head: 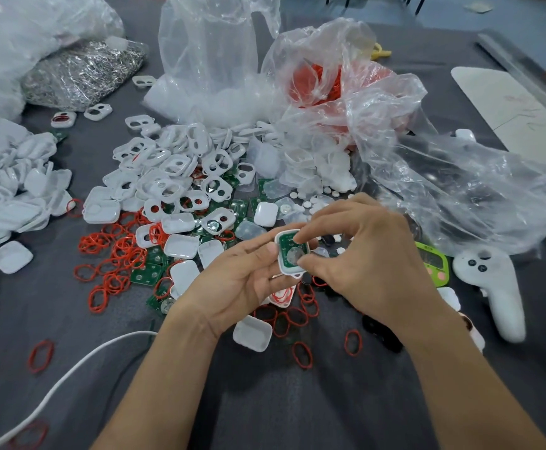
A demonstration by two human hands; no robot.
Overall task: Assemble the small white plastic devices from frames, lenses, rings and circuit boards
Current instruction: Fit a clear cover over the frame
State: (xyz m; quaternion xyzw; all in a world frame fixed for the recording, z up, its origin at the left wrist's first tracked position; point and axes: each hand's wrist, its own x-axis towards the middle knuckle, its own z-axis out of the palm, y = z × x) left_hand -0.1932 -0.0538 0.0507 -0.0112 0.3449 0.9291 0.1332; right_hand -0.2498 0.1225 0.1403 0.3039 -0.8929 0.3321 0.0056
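My left hand [239,280] holds a small white frame [292,253] from below, fingers curled round its left edge. A green circuit board with a round silver cell sits inside the frame. My right hand [359,254] pinches the board's right side with thumb and forefinger. Behind my hands lies a heap of white frames [168,167], red rings [116,254], green circuit boards [148,274] and clear lenses [310,203]. White back shells [252,332] lie scattered near my wrists.
Clear plastic bags [213,60] stand behind the heap, one holding red rings [320,82]. A pile of metal clips [83,73] is at back left, a white controller [492,287] and green timer [434,264] at right, a white cable [70,375] at front left.
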